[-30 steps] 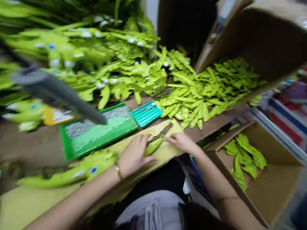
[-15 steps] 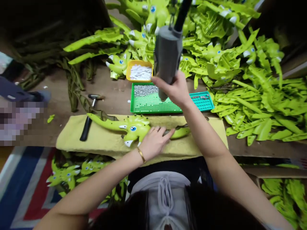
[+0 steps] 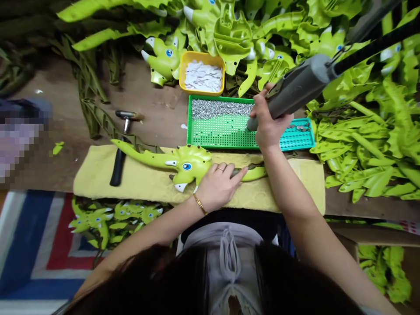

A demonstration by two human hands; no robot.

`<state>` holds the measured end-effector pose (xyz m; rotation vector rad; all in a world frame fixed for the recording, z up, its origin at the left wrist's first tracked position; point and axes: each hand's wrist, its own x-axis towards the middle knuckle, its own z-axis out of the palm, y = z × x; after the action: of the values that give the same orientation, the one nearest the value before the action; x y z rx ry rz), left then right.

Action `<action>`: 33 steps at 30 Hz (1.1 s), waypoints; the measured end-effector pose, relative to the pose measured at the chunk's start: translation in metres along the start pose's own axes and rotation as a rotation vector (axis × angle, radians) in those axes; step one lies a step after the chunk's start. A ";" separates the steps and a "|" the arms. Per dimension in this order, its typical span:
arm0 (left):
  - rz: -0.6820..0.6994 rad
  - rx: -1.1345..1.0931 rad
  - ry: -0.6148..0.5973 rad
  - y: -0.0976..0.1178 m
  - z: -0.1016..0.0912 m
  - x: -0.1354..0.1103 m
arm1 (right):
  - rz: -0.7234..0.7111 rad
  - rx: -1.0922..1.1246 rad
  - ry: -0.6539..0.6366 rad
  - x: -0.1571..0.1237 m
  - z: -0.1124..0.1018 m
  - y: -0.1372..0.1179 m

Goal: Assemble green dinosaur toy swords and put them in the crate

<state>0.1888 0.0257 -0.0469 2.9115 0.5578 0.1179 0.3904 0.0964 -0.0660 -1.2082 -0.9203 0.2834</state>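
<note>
We are seeing a blurred patch (image 3: 15,140) at the left edge; the grey tool (image 3: 295,89) is running off the top right corner; tiny silver pieces (image 3: 219,109) are blending together, too small to tell.

Two hands (image 3: 218,187), one hammer (image 3: 118,168), one yellow tray (image 3: 201,53), two perforated trays (image 3: 223,138).

A wooden workbench (image 3: 157,96) stands above a striped rug (image 3: 39,245) (blue, red and white).

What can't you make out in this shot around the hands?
All from the head view:
Middle of the green dinosaur: covered by the left hand.
Grip of the grey power tool: covered by the right hand.
Left end of the teal tray: behind that hand.
Silver bits: too small to identify.
Green pieces: cut off by the bottom edge.
Patch at far left: pixelated.
</note>
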 end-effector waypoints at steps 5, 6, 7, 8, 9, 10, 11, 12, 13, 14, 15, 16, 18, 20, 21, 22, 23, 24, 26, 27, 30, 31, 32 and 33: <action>0.003 -0.005 0.009 -0.001 0.000 0.000 | -0.110 0.007 0.093 0.000 0.008 -0.010; 0.003 -0.003 0.014 -0.001 0.000 0.000 | -0.125 0.012 0.115 0.001 0.009 -0.018; 0.002 -0.002 0.015 -0.001 0.000 0.000 | -0.143 0.024 0.136 0.002 0.008 -0.027; 0.000 -0.002 0.013 -0.001 0.000 0.000 | -0.164 0.041 0.153 0.001 0.006 -0.038; -0.002 -0.003 0.008 -0.001 0.001 0.000 | -0.190 0.067 0.167 0.000 0.001 -0.051; -0.003 -0.005 0.000 -0.001 0.001 0.000 | -0.214 0.100 0.172 -0.004 -0.007 -0.063; -0.004 -0.007 -0.007 -0.001 0.001 0.000 | -0.231 0.134 0.167 -0.009 -0.016 -0.074; -0.004 -0.006 -0.009 -0.001 0.002 0.001 | -0.238 0.163 0.154 -0.016 -0.027 -0.083; -0.003 -0.003 -0.006 -0.001 0.003 0.001 | -0.232 0.172 0.137 -0.025 -0.038 -0.090; -0.001 0.002 0.002 -0.001 0.004 0.001 | -0.222 0.164 0.123 -0.035 -0.049 -0.095; 0.001 0.009 0.011 -0.001 0.005 0.002 | -0.217 0.135 0.120 -0.046 -0.060 -0.097; 0.003 0.017 0.019 -0.001 0.006 0.002 | -0.217 0.089 0.129 -0.057 -0.069 -0.098; 0.007 0.023 0.025 -0.001 0.007 0.003 | -0.238 0.016 0.169 -0.073 -0.081 -0.095; 0.005 0.020 0.020 -0.001 0.008 0.003 | -0.253 0.012 0.191 -0.082 -0.086 -0.091; 0.001 0.020 0.013 -0.001 0.008 0.003 | -0.256 0.024 0.190 -0.083 -0.086 -0.090; -0.002 0.022 0.006 -0.001 0.008 0.003 | -0.253 0.042 0.179 -0.083 -0.085 -0.088; -0.005 0.028 -0.001 0.000 0.008 0.004 | -0.245 0.052 0.167 -0.083 -0.084 -0.087; -0.006 0.034 -0.007 0.000 0.008 0.004 | -0.235 0.047 0.156 -0.083 -0.083 -0.085; -0.005 0.041 -0.013 0.000 0.008 0.004 | -0.218 0.004 0.136 -0.086 -0.083 -0.081; -0.005 0.040 -0.012 0.001 0.008 0.004 | -0.209 -0.027 0.124 -0.089 -0.084 -0.078; -0.009 0.014 -0.008 0.001 0.008 0.003 | -0.185 -0.098 0.076 -0.099 -0.091 -0.075; -0.012 -0.001 -0.008 0.001 0.008 0.003 | -0.180 -0.105 0.053 -0.101 -0.093 -0.075; -0.013 -0.018 -0.010 0.001 0.007 0.003 | -0.172 -0.109 0.024 -0.101 -0.094 -0.077; -0.012 -0.034 -0.013 0.001 0.007 0.004 | -0.160 -0.115 -0.004 -0.098 -0.092 -0.081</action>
<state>0.1932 0.0252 -0.0536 2.8734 0.5655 0.1060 0.3749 -0.0581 -0.0447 -1.2315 -1.0416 0.1059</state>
